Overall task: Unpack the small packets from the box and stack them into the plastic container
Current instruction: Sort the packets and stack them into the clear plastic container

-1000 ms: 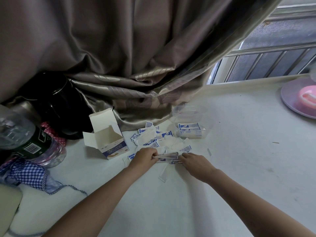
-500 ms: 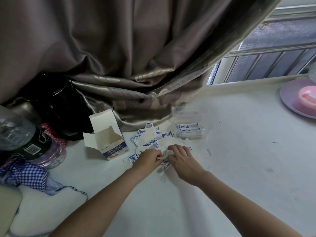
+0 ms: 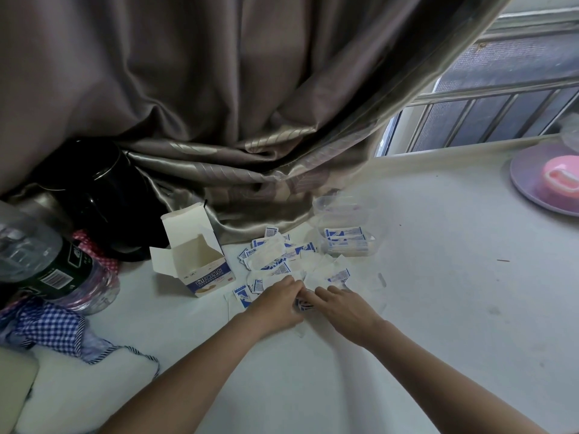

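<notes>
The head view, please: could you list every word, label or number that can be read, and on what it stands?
Box: blue band with white characters, too blurred to read.
Packets: blue print, too small to read.
Container: packets inside, print unreadable.
Bottle: barcode on its label, digits illegible.
No text can be read for certain.

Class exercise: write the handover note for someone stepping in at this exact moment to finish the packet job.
Left hand and right hand: together at the near edge of the loose packets, pinching a few between them.
Box: open, left of the pile, looks empty.
Plastic container: behind the pile, holds a short stack.
Done: box unpacked, some stacked.
Left: gather and stack the remaining packets.
</notes>
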Action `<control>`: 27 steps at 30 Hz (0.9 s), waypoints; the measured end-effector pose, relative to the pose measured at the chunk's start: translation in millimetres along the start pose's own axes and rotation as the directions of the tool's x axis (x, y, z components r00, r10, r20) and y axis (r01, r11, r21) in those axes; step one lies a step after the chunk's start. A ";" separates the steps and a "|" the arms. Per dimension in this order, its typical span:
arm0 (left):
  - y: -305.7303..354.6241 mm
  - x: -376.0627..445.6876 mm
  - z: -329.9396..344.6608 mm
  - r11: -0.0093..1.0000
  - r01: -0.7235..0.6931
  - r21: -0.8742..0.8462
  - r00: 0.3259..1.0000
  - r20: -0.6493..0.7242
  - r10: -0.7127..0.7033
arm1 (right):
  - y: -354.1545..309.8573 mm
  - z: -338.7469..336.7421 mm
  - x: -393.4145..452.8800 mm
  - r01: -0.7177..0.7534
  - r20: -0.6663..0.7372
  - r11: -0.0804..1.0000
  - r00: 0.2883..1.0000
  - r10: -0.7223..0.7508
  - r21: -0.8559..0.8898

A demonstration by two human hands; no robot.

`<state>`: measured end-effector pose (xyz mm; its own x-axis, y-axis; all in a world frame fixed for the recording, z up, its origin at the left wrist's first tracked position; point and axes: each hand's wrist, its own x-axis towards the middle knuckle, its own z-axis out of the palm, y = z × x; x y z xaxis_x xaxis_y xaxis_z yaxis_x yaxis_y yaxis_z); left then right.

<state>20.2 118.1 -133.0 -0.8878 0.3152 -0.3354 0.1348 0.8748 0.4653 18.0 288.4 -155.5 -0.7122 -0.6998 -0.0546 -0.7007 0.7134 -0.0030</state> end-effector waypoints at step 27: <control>-4.4 6.6 6.3 0.996 0.086 -0.032 0.967 -0.236 -0.092 | 15.4 -10.2 4.1 -0.261 0.290 0.936 0.938 0.189 0.234</control>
<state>16.6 118.6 -142.5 -0.9751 0.1379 -0.1738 0.0432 0.8864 0.4608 3.9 296.2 -145.7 -0.7886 -0.5111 -0.3418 -0.4605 0.8593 -0.2225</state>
